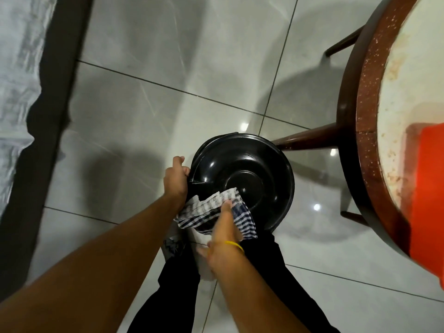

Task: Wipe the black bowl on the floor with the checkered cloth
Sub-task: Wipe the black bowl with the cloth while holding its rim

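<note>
Left hand (176, 178) clamped on black bowl (259, 169) rim, right hand (224, 225) pressing checkered cloth (217, 211) over near rim, its fingers mostly hidden, tiled floor (149, 109), table (367, 131) cut off at right.

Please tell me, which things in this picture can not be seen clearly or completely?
Head view only:
- black bowl: its near rim is covered by the checkered cloth and the right hand.
- Right hand: its grip on the cloth is hidden under the hand itself.
- Left hand: the fingertips curl out of sight over the bowl's rim.
- orange object on the round table: blurred and cut off by the right edge.
</note>
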Tool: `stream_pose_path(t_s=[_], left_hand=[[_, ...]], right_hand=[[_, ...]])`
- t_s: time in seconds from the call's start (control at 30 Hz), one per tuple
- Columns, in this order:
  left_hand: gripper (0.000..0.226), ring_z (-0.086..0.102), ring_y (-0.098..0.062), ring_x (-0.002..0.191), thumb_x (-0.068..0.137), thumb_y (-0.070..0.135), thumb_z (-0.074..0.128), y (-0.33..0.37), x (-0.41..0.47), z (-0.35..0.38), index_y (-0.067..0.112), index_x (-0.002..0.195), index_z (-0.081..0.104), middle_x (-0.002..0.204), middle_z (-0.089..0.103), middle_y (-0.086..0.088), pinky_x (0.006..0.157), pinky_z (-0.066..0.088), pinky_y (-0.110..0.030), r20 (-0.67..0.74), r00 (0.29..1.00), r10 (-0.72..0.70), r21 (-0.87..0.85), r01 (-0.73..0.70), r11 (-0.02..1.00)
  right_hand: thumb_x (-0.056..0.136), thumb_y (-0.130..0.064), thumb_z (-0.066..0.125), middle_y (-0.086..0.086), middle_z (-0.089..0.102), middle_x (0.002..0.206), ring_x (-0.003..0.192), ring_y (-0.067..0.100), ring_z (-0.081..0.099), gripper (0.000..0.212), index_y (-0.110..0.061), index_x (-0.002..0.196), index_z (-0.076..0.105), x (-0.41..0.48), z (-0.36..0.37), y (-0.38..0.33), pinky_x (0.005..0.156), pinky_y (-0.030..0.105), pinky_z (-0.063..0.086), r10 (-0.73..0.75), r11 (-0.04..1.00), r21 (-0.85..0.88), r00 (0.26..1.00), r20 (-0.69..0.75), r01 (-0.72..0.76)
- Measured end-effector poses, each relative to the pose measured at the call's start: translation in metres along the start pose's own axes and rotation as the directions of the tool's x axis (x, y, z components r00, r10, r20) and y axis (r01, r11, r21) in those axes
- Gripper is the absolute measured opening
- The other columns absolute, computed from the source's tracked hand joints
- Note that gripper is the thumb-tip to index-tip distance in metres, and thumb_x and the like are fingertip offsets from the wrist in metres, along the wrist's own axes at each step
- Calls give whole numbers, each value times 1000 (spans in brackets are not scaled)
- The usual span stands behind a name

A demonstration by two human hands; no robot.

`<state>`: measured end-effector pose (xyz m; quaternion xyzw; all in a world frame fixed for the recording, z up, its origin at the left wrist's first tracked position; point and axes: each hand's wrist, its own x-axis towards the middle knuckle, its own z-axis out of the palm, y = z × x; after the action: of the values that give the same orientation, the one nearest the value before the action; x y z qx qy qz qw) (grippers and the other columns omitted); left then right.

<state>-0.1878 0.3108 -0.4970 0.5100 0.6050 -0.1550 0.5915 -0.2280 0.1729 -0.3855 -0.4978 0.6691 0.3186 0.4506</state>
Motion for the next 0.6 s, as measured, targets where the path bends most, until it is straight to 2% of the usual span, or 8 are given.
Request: stream_pose_path(t_s=[0.07, 0.13, 0.17, 0.23, 0.3, 0.37, 0.43, 0.6], left_hand=[[55, 40, -30, 61, 77, 67, 48, 2, -5, -4, 23, 43, 47, 49, 40, 1, 80, 41, -46, -17, 1000, 23, 42, -22, 999], [51, 37, -29, 56, 77, 64, 47, 8, -13, -6, 24, 45, 45, 45, 37, 5, 79, 41, -44, -18, 997, 74, 55, -73, 996], [49, 36, -27, 54, 79, 62, 46, 11, -19, -5, 24, 48, 44, 44, 35, 5, 77, 40, -43, -15, 995, 102, 69, -101, 993], [51, 36, -25, 52, 84, 57, 47, 15, -24, -3, 23, 47, 42, 41, 37, 7, 74, 39, -41, -14, 992, 122, 110, -120, 987], [55, 49, -29, 58, 88, 58, 50, 16, -26, -2, 19, 49, 52, 48, 51, 5, 74, 44, -42, -8, 989, 151, 177, -147, 973], [61, 61, -35, 74, 96, 60, 54, 19, -29, -3, 12, 60, 63, 63, 62, -6, 78, 49, -44, 11, 976, 216, 318, -208, 925], [69, 63, -38, 78, 103, 62, 52, 21, -30, -8, 11, 58, 61, 65, 63, -11, 78, 48, -43, 48, 963, 265, 414, -261, 872], [78, 55, -29, 58, 108, 62, 46, 35, -28, -23, 13, 48, 53, 50, 56, -5, 65, 46, -39, 126, 925, 357, 497, -371, 785]], right_hand=[[72, -88, 58, 7, 70, 117, 106, 35, 69, 88, -14, 119, 66, -24, -42, -7, 104, 56, 59, -232, 866, -438, 970, 74, 241], [84, -80, 46, 0, 77, 104, 97, 31, 73, 69, -25, 116, 71, -36, -88, -13, 92, 48, 63, -574, 401, -773, 792, 207, 492], [93, -70, 44, -2, 78, 104, 98, 27, 74, 56, -29, 121, 70, -31, -99, -11, 89, 45, 63, -709, 93, -796, 601, 368, 598], [99, -45, 53, -1, 76, 115, 104, 23, 71, 43, -24, 133, 68, -35, -101, -15, 89, 44, 63, -623, -428, -577, 234, 746, 696], [94, -33, 63, 6, 70, 131, 120, 28, 62, 47, -15, 138, 65, -25, -82, -19, 104, 48, 56, -218, -738, -191, 40, 975, 648], [90, -33, 67, 12, 57, 152, 143, 34, 46, 62, -10, 147, 58, 1, -60, -37, 123, 52, 36, 142, -876, 147, -45, 989, 459], [95, -36, 61, 12, 50, 162, 156, 37, 34, 69, -8, 156, 49, 20, -36, -61, 130, 55, 21, 351, -903, 352, -50, 935, 247], [106, -39, 41, 9, 47, 166, 164, 39, 22, 65, -7, 163, 41, 39, -4, -70, 135, 58, -1, 468, -867, 486, -153, 870, 110]])
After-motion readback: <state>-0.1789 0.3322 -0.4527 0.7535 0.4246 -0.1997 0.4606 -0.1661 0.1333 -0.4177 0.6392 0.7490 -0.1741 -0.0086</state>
